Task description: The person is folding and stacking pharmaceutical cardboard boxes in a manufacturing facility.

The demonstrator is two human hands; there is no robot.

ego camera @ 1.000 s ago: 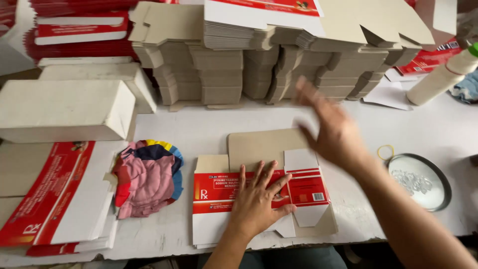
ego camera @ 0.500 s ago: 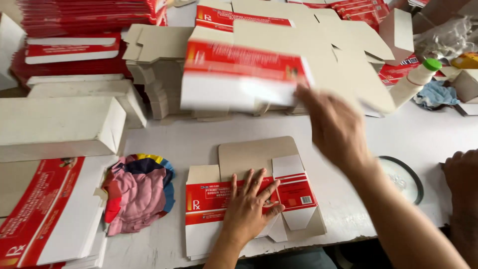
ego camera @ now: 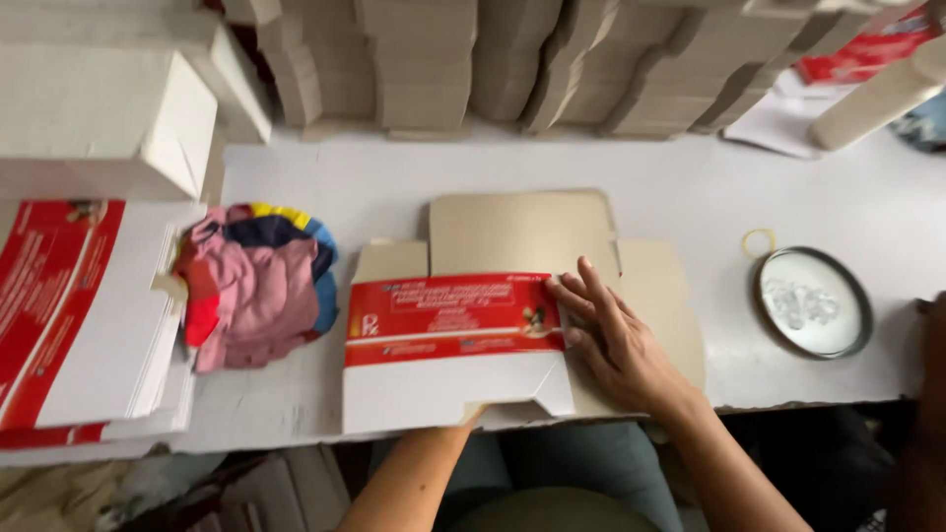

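We note right hand [ego camera: 621, 345] flat, fingers [ego camera: 591, 296] spread, pressing flat red-and-white cardboard carton [ego camera: 453, 345] on white table [ego camera: 690, 187]; left hand hidden beneath carton, grip unclear.

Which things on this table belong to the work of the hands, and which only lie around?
In use:
- flat red-and-white carton
- right hand, pressing on it
- left hand, hidden under the carton's near edge

Lying about:
- bundle of coloured cloth
- round dish
- rubber band
- stacks of folded cartons
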